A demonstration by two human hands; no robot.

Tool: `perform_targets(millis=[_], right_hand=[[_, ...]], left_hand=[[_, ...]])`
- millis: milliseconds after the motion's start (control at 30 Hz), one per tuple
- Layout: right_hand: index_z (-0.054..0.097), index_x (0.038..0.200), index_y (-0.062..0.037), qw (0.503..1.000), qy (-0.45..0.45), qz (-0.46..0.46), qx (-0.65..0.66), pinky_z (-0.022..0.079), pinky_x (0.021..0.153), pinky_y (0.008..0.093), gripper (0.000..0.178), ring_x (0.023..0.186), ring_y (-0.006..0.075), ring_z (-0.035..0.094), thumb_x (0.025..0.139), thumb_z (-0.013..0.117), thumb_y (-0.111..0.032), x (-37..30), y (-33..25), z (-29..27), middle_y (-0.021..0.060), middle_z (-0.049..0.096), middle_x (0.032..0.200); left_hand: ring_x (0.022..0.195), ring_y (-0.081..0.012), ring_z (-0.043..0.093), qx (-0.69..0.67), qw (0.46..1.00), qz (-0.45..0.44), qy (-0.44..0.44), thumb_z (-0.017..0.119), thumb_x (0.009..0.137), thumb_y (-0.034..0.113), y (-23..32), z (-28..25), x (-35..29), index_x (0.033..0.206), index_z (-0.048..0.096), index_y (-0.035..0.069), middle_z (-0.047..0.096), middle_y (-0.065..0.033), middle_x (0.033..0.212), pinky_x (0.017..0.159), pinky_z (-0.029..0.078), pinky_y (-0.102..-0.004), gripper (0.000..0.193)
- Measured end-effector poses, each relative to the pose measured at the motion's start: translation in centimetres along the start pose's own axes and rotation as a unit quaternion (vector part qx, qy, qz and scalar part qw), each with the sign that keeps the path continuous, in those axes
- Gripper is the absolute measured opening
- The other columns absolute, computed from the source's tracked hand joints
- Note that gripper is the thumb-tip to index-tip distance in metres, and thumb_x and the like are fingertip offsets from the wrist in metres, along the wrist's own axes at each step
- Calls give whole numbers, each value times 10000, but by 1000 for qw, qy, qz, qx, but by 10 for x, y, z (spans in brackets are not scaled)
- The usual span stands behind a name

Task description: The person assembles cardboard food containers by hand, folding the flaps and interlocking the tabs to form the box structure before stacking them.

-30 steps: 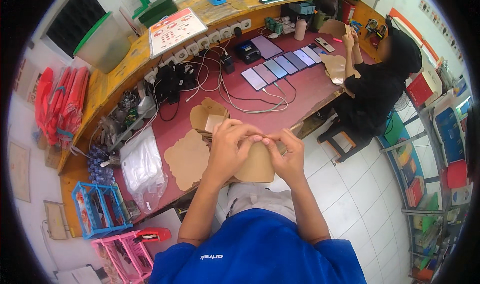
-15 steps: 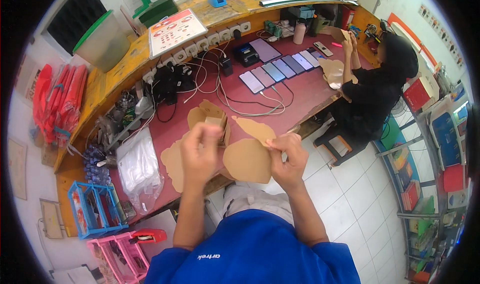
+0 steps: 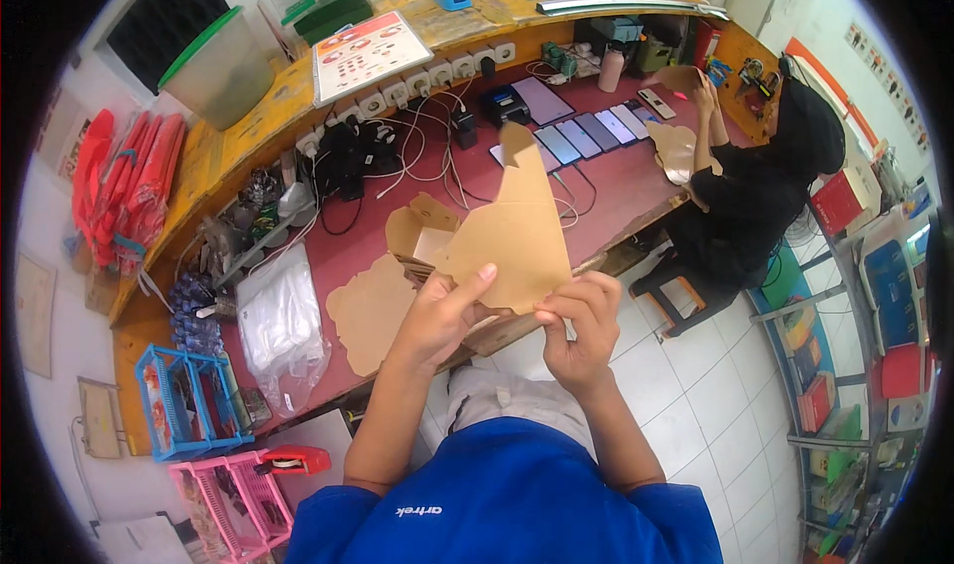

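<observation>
A brown die-cut cardboard sheet [image 3: 512,241] is held up in front of me between both hands, its narrow tip pointing away over the table. My left hand [image 3: 442,316] pinches its lower left edge, thumb on the face. The fingers of my right hand [image 3: 581,325] are closed on its lower right corner. Just behind the left side of the sheet stands a partly folded cardboard box [image 3: 422,226], open at the top. Flat on the table, left of my left hand, lies another brown cut-out [image 3: 368,311].
On the red tabletop [image 3: 616,191] several phones [image 3: 586,135] lie in a row among cables [image 3: 407,157]. A plastic-wrapped white stack [image 3: 283,316] lies at left, with a blue rack [image 3: 189,400] nearby. At right a co-worker [image 3: 755,196] in black handles cardboard.
My left hand has come down to grip the sheet, which was held by the right hand alone. The sheet has turned and now stands more upright.
</observation>
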State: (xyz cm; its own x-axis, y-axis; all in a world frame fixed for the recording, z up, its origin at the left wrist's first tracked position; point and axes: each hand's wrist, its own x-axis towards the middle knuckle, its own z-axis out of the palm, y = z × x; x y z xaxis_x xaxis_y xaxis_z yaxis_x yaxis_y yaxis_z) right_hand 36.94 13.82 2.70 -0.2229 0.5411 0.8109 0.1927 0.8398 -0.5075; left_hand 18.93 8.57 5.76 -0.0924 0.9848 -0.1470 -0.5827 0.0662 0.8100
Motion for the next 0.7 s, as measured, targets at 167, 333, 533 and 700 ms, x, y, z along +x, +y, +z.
perform_targets(millis=[167,333,533,700], right_hand=[[715,951,-70,1000,5,-10,19,468,868,423,134,904,310,594,842,788,-96,5,5,3,78,670,950],[702,942,-56,999,-22,43,-5,459,875,376,118,955,285,545,846,770,-59,19,-7,-7,91,617,933],[696,922,-30,982,18,180,56,470,894,402,127,1018,306,570,816,752,-69,27,-24,-7,136,557,1072],[680,904,6,976,5,195,97,527,882,323,88,1057,240,591,832,724,-15,31,-17,-7,134,502,1135]], left_hand=[[1193,-229,647,6,999,35,-16,598,1054,135,-3,2,6,1413,510,10,650,-123,1309,997,533,-401,390],[1183,-220,649,49,998,49,-12,614,1041,104,-15,-5,3,1348,576,-2,659,-121,1293,1009,526,-397,327],[1105,-133,640,103,985,134,19,666,1013,102,-26,3,-1,1255,647,20,684,-57,1223,958,497,-297,256],[1167,-167,631,65,986,155,6,627,1025,76,-28,10,-2,1324,610,31,668,-68,1264,1005,496,-334,303]])
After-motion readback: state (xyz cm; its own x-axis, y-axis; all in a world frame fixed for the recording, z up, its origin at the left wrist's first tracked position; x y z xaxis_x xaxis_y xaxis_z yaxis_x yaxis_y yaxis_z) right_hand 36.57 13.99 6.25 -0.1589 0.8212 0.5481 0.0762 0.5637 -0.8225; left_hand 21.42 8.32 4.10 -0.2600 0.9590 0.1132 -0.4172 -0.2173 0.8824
